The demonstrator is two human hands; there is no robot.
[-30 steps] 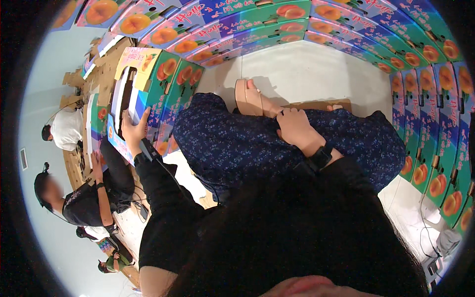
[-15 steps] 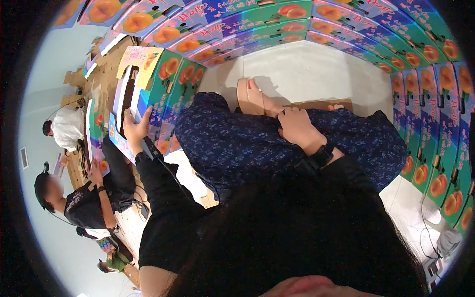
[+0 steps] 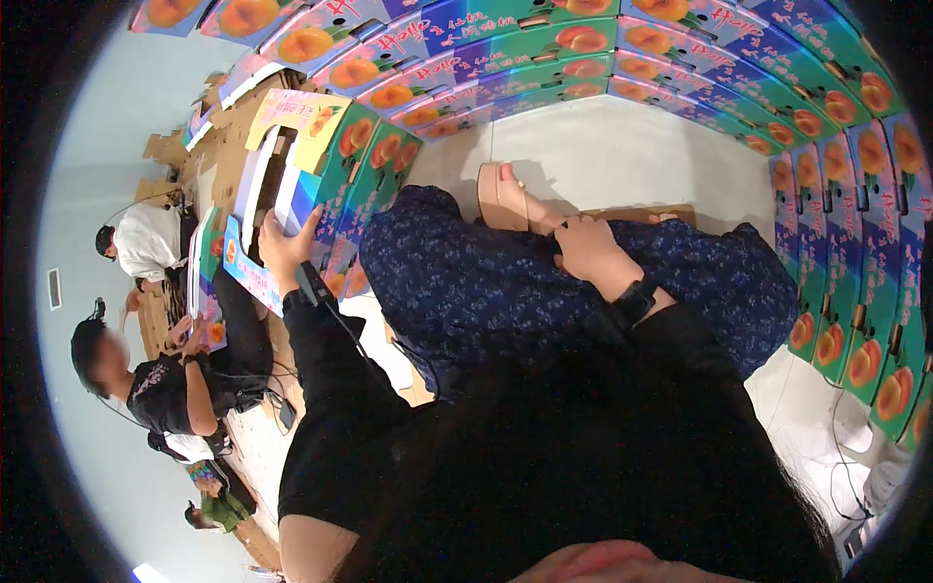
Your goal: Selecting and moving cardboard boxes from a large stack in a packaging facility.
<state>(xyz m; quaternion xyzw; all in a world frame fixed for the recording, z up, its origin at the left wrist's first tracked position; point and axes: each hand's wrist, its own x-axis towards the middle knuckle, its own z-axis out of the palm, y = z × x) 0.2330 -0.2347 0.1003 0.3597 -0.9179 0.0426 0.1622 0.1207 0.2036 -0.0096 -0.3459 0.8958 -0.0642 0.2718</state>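
Note:
My left hand (image 3: 284, 255) grips the near edge of an open-topped cardboard fruit box (image 3: 335, 189), printed with peaches on green, pink and blue. Its thumb lies along the outer side and the fingers reach over the rim; the box's inside is mostly dark. My right hand (image 3: 589, 257) rests on my lap at the hem of a dark blue flowered skirt (image 3: 466, 277), beside my ankle. Its fingers curl downward, and their tips are hidden. A bare foot in a beige sandal (image 3: 494, 194) sticks out beyond the skirt.
Stacked printed fruit boxes (image 3: 505, 58) wall in the far side, and more boxes (image 3: 855, 262) stand at the right. A co-worker in black (image 3: 160, 398) sits at the left by another box; a person in white (image 3: 151, 238) is farther off. Cables (image 3: 846, 476) lie lower right.
The whole view has shifted slightly, so the box and my hands appear a little farther right. My left hand stays on the box. The black-clad co-worker's hands have moved closer together.

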